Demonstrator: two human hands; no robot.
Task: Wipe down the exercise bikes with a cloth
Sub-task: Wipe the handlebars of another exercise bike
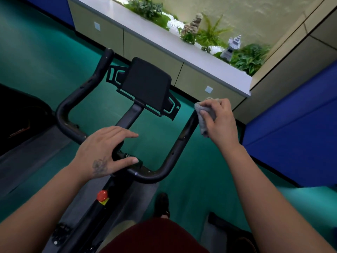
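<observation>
Head view, looking down on a black exercise bike (131,117) standing on a green floor (36,52). Right hand (218,121) curled around a grey cloth (203,121), pressing it against the far end of the right handlebar arm (184,136); cloth bunched, a fold hanging below the fingers. Left hand (104,152) open, fingers spread flat, palm resting on the near crossbar beside the centre stem, thumb hooked under; it holds nothing. Black console pad (147,83) sits tilted above the stem, between the two handlebar arms. Red knob (102,195) on the frame below the left hand. Beyond the bike, a pale counter (164,44) carries green plants (249,57) and a small stone lantern (231,48).
</observation>
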